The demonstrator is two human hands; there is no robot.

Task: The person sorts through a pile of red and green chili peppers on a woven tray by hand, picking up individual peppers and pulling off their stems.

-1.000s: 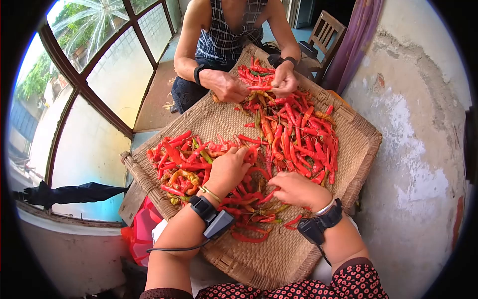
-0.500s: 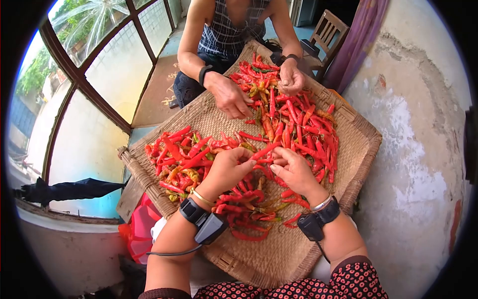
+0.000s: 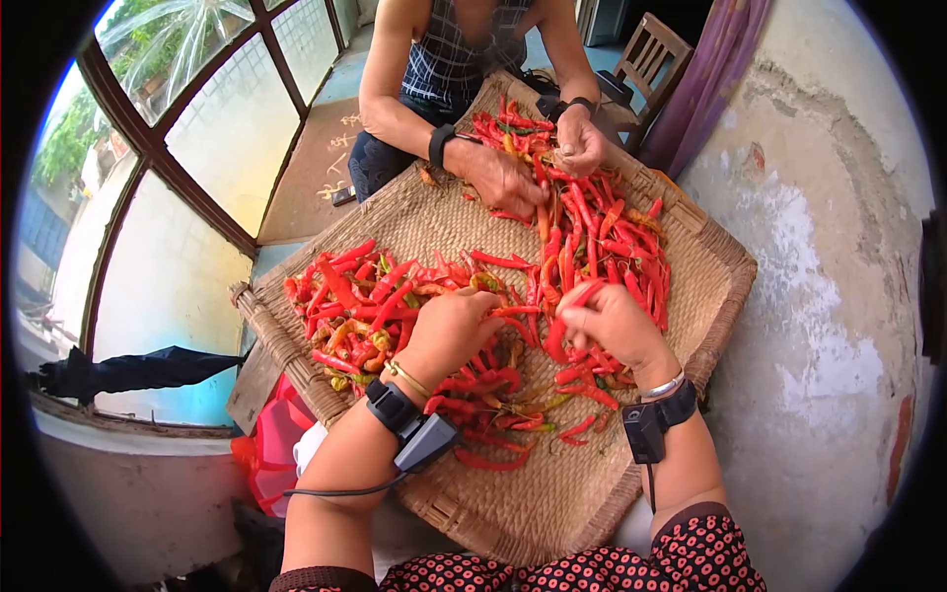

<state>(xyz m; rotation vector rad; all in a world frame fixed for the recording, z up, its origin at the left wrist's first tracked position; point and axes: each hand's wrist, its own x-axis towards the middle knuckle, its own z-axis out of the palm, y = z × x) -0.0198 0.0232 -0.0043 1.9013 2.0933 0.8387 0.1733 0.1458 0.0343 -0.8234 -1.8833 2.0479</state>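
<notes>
My left hand (image 3: pixel 452 331) is closed over the near part of the heap, its fingertips pinched at the end of a red chili pepper (image 3: pixel 516 311). To the right, my right hand (image 3: pixel 619 326) grips another red chili pepper (image 3: pixel 584 294) between thumb and fingers, just above the pile. Red chili peppers (image 3: pixel 375 296), with a few yellowish and green ones among them, lie in a left heap and a longer right heap (image 3: pixel 631 261) on a woven tray (image 3: pixel 414 217). Some darker peppers (image 3: pixel 483 395) lie below my wrists.
Across the tray sits a person whose hands (image 3: pixel 513 183) work in the far peppers. A framed window (image 3: pixel 217 128) and a folded umbrella (image 3: pixel 158 372) are on the left. Below is a red plastic bag (image 3: pixel 281 444). A wooden chair (image 3: pixel 651 64) and a worn wall (image 3: pixel 809 296) stand right.
My hands have moved apart, the right going rightward with a chili pepper in it. The other person's left-side hand has moved right, into the peppers.
</notes>
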